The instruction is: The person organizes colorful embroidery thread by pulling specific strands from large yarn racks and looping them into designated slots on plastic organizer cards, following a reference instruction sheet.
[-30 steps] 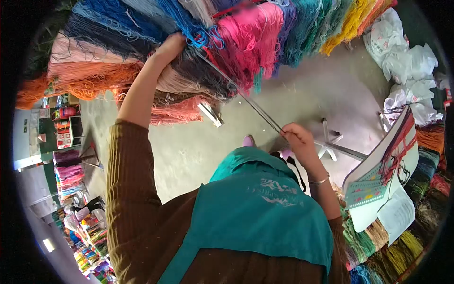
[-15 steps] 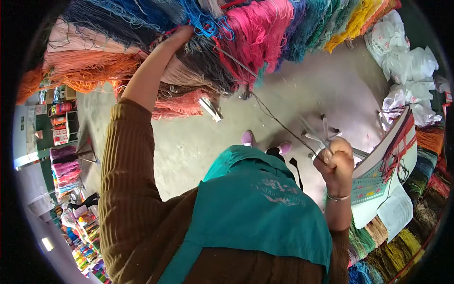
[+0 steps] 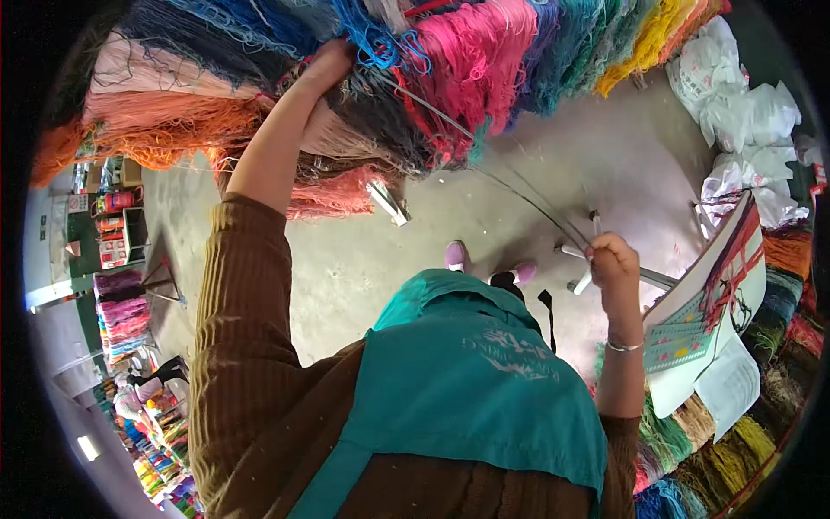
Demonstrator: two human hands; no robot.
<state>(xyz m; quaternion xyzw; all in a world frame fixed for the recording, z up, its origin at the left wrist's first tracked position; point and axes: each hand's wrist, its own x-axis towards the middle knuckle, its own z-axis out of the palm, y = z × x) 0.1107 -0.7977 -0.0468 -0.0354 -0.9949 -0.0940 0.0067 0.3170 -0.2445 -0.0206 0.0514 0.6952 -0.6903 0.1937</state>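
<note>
My right hand [image 3: 616, 266] is closed around the end of a dark grey thread [image 3: 527, 199]. The thread runs up and left, nearly straight, to the hanging hanks. My left hand [image 3: 332, 64] reaches in among them at the top, its fingers hidden by yarn. Bright blue yarn [image 3: 372, 39] hangs over that spot. Just below the left hand lies a dark grey hank [image 3: 372, 108], and a pink hank [image 3: 475, 60] hangs to its right.
More hanks hang along the rack, including orange yarn [image 3: 164, 121] and yellow yarn [image 3: 635, 56]. On the right, a white board [image 3: 670, 350] carries red threads and a paper sheet [image 3: 728, 385]. White plastic bags [image 3: 743, 112] are piled behind it. Metal stool legs [image 3: 584, 268] stand near my right hand.
My right hand has moved slightly up, and the thread in it now runs straighter. The left hand remains in the yarn at about the same spot.
</note>
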